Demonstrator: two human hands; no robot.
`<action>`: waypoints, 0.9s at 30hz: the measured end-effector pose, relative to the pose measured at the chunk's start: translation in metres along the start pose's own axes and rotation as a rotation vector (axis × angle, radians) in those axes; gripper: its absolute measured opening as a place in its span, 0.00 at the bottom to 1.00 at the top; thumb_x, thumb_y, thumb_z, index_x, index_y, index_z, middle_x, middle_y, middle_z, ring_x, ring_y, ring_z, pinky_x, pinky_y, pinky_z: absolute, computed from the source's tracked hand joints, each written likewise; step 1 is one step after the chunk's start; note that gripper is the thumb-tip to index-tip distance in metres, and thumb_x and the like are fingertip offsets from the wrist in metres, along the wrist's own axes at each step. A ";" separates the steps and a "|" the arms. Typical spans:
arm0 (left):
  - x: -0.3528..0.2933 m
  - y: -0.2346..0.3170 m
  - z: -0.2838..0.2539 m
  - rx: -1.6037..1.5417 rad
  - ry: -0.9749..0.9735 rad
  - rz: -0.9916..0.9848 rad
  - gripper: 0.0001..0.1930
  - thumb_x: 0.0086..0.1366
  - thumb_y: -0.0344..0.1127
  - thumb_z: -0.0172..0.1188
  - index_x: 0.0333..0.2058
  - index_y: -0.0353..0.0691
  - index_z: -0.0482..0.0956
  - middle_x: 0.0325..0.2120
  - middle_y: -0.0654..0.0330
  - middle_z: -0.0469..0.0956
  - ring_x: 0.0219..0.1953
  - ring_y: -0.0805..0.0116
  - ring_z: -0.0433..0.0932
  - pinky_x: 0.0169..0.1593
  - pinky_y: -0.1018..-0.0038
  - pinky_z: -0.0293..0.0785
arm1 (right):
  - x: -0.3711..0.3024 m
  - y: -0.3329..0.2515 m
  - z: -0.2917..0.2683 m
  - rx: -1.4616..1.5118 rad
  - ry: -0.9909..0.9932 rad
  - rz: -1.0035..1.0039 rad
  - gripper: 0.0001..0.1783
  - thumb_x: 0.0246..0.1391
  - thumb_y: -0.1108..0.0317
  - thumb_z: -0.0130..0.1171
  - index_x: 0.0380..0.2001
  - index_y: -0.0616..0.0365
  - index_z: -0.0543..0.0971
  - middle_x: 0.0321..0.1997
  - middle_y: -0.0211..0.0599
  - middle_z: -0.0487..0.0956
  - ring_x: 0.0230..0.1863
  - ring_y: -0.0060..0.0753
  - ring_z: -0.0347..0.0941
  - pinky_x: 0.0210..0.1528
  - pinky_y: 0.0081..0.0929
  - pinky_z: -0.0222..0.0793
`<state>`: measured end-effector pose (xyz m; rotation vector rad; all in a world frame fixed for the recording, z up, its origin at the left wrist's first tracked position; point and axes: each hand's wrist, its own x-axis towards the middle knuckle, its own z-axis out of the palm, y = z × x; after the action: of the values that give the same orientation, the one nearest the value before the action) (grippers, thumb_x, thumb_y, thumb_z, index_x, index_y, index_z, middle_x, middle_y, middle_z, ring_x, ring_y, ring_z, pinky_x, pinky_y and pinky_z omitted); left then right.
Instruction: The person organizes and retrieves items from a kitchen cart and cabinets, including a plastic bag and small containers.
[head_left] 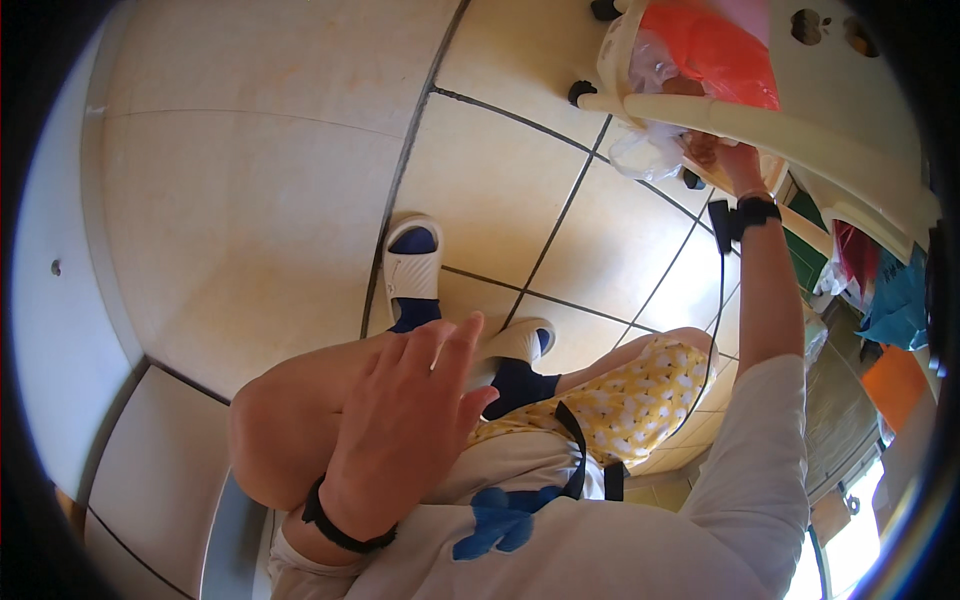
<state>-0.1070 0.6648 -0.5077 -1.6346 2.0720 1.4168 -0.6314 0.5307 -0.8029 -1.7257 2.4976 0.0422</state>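
While the person sits low above the tiled floor [250,180], the right arm is stretched out to the far right, toward a white cart [720,118]. The right hand [740,165] is inside the lower part of this cart, below its curved rim. Its fingertips are partly hidden there, next to some brown lumps [700,150], so I cannot tell whether it is holding them or only touching them. The lumps are at the far right, just beside a clear bag [645,152], which hangs a little out of the cart. Behind the rim, farther away, a red bag [715,55] fills the upper part of the cart. A black wheel [582,92] is seen at its left corner.

The left hand [405,425] is in the near middle, above the person's leg, with the fingers spread rather wide and with nothing in it. Each wrist has a black band, and from the right one a thin cable [718,330] runs down toward the lap. Beyond the left hand, two white slippers [412,268] are worn over dark blue socks. At the right side, nearer than the cart, there are a blue bag [895,310] and an orange piece [893,385].
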 end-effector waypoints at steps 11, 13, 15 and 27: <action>0.006 -0.006 0.008 0.088 0.011 0.017 0.25 0.59 0.39 0.60 0.53 0.36 0.66 0.40 0.55 0.71 0.43 0.60 0.72 0.44 0.66 0.71 | 0.010 -0.021 -0.013 0.432 -0.556 0.484 0.12 0.48 0.55 0.60 0.30 0.51 0.76 0.24 0.31 0.75 0.25 0.27 0.70 0.29 0.30 0.67; 0.007 -0.008 0.011 0.071 0.020 0.041 0.25 0.59 0.39 0.60 0.53 0.36 0.66 0.40 0.55 0.71 0.43 0.59 0.73 0.44 0.66 0.71 | 0.005 -0.025 -0.026 0.617 -0.611 0.578 0.12 0.49 0.54 0.60 0.28 0.50 0.75 0.22 0.29 0.74 0.23 0.26 0.69 0.27 0.29 0.66; 0.008 -0.008 0.010 0.055 0.021 0.066 0.25 0.59 0.39 0.59 0.53 0.36 0.66 0.39 0.55 0.71 0.42 0.59 0.73 0.44 0.66 0.71 | -0.001 -0.015 -0.039 0.823 -0.626 0.548 0.12 0.50 0.54 0.59 0.26 0.48 0.73 0.20 0.27 0.70 0.21 0.23 0.65 0.23 0.27 0.62; 0.016 0.008 0.000 0.049 -0.044 0.145 0.24 0.59 0.37 0.59 0.53 0.37 0.65 0.41 0.54 0.72 0.44 0.55 0.72 0.47 0.62 0.69 | -0.049 -0.020 -0.077 1.652 0.077 0.660 0.21 0.61 0.51 0.46 0.50 0.52 0.71 0.50 0.32 0.75 0.54 0.30 0.69 0.56 0.40 0.63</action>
<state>-0.1203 0.6535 -0.5128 -1.4481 2.2213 1.4177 -0.6007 0.5628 -0.7205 -0.2093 1.7425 -1.4788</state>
